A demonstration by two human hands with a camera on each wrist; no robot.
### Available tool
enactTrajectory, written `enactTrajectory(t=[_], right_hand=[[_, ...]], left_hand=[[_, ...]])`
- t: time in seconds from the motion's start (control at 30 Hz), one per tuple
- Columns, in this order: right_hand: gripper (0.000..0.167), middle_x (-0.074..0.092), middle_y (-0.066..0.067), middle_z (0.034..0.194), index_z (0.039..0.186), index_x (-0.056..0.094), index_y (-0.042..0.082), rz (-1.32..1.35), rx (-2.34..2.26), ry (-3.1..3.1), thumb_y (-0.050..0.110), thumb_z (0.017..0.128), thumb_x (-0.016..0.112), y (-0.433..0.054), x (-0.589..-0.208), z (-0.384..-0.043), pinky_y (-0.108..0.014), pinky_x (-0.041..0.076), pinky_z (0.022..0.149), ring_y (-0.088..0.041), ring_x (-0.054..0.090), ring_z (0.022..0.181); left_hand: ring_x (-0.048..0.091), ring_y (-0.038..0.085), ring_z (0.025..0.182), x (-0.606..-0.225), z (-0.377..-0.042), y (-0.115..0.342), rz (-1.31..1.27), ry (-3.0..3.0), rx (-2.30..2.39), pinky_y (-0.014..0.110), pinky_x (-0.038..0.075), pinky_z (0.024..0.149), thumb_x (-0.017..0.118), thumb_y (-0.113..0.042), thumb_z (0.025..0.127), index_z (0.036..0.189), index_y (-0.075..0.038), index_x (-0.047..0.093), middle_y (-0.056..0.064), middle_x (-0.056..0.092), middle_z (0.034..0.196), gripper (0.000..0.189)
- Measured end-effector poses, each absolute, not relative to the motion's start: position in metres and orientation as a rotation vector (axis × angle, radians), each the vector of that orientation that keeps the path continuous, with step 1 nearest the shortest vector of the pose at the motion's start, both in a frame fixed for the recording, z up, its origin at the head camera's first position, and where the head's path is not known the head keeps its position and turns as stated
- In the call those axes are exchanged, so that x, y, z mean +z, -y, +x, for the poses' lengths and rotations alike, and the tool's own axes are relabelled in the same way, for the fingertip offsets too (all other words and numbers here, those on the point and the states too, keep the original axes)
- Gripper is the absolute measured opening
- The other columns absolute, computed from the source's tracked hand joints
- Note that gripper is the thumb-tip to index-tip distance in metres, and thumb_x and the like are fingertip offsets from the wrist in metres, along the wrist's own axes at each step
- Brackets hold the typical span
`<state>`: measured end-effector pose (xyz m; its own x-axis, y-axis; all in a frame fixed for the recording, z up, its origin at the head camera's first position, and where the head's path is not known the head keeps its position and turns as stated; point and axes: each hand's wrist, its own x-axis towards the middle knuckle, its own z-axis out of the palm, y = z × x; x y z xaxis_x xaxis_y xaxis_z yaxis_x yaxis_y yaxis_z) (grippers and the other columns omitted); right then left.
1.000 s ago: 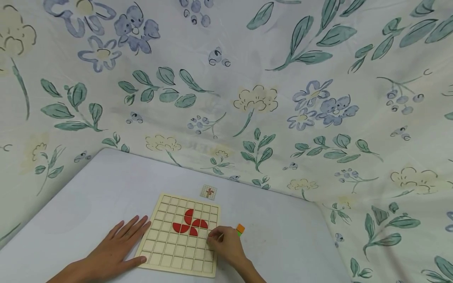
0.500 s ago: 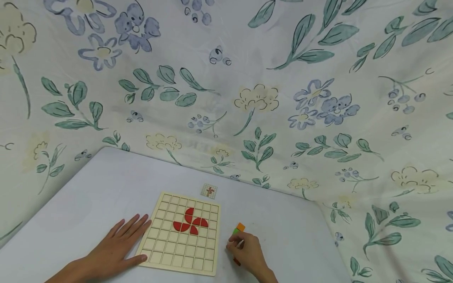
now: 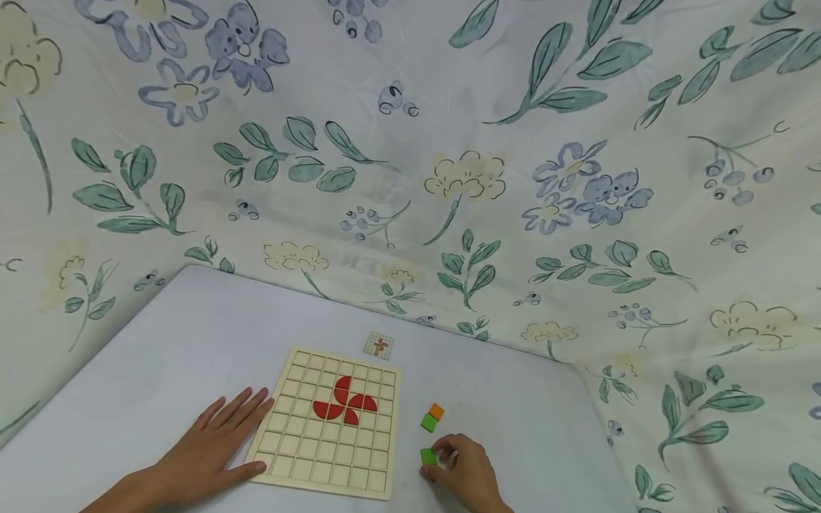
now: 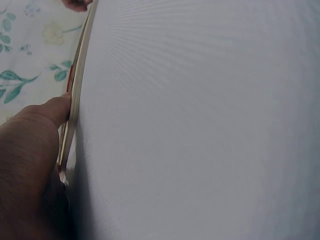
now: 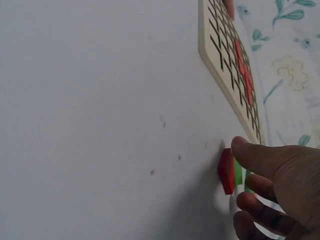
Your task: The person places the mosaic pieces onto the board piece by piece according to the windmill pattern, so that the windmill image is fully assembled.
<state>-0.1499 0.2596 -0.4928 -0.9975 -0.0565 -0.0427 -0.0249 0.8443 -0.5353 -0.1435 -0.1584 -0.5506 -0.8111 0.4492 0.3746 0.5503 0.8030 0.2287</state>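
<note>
A square wooden grid board lies on the white table, with red quarter-round tiles forming a pinwheel in its cells. My left hand is spread flat at the board's left side, fingertips along the edge and thumb over the lower left corner. Right of the board, my right hand pinches a green square tile between thumb and index finger, low over the table. In the right wrist view a red tile appears right beside that green tile, below the thumb.
Another green tile and an orange tile lie touching, beyond the right hand. A small pattern card with a pinwheel picture rests behind the board. Floral cloth hangs along the table's back edge.
My right hand has moved right, away from the board, then down toward me, to a green tile. Both loose tiles beyond it are uncovered. The left hand stays put.
</note>
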Motion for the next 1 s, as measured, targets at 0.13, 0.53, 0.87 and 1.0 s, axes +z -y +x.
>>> enactTrajectory(t=[0.13,0.53,0.87,1.0], right_hand=[[0.029,0.054,0.009,0.073,0.086,0.07,0.017,0.044,-0.829,-2.946,0.028,0.068,0.091,-0.267,-0.505,-0.151,-0.024,0.04,0.053,-0.01,0.048,0.062],[0.023,0.057,0.009,0.07,0.078,0.071,0.016,0.148,-0.821,-2.935,0.026,0.069,0.09,-0.272,-0.503,-0.142,-0.027,0.04,0.053,-0.012,0.049,0.062],[0.023,0.055,0.004,0.072,0.079,0.066,0.015,0.103,-0.943,-2.802,0.016,0.072,0.088,-0.275,-0.499,-0.137,-0.03,0.042,0.055,-0.017,0.049,0.065],[0.021,0.055,0.002,0.07,0.079,0.064,0.014,0.07,-1.024,-2.735,0.009,0.075,0.084,-0.275,-0.501,-0.14,-0.03,0.042,0.054,-0.017,0.05,0.064]], left_hand=[[-0.002,0.013,0.149,-0.553,-0.144,0.159,-0.77,2.68,-0.474,0.029,-0.012,0.114,0.059,-0.063,0.089,0.156,-0.014,0.026,0.003,0.027,0.16,0.09],[-0.003,0.009,0.148,-0.552,-0.143,0.157,-0.766,2.67,-0.498,0.028,-0.011,0.113,0.061,-0.062,0.087,0.155,-0.014,0.028,-0.002,0.022,0.161,0.089],[-0.005,0.009,0.148,-0.557,-0.145,0.158,-0.779,2.633,-0.476,0.028,-0.012,0.113,0.063,-0.062,0.086,0.155,-0.014,0.029,-0.003,0.02,0.162,0.09],[-0.005,0.008,0.148,-0.557,-0.147,0.158,-0.772,2.648,-0.481,0.028,-0.012,0.113,0.063,-0.062,0.086,0.155,-0.015,0.03,-0.002,0.022,0.161,0.09]])
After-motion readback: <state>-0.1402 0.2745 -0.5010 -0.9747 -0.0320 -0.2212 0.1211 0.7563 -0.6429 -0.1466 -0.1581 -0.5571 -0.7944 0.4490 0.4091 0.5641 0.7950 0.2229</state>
